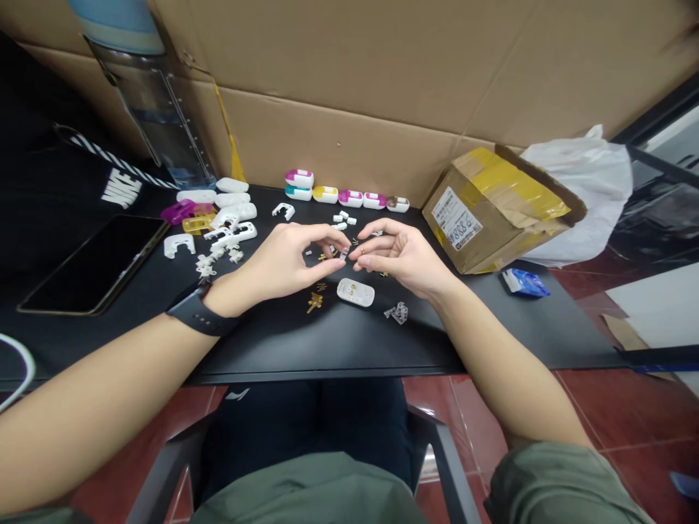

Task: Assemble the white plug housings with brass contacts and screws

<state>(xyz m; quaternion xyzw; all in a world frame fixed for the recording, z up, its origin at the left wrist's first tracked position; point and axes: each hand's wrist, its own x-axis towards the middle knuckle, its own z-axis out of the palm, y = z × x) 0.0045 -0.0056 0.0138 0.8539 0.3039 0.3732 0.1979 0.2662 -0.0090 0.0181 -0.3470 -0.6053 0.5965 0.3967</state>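
Note:
Between the thumb and fingers of my left hand (pixel 298 255) is a small clear plastic piece (pixel 344 252). My right hand (pixel 401 256) faces it closely, its fingertips closed round a tiny gold-coloured metal part (pixel 362 250). Just below both hands lies a white oval shell (pixel 356 292) with gold-coloured bits inside. Left of that shell are gold-coloured metal parts (pixel 315 302) and thin pins (pixel 322 287). Several clear plastic pieces (pixel 397 313) form a small pile to its right. Small white blocks (pixel 344 218) rest beyond my hands, and other small parts are partly hidden behind my fingers.
White shells (pixel 234 211), purple covers (pixel 181 212) and white star-like pieces (pixel 218 255) lie left, near a phone (pixel 95 263) and water bottle (pixel 158 109). Coloured cases (pixel 350 198) line the back. A cardboard box (pixel 491 211) and blue packet (pixel 525 283) stand right.

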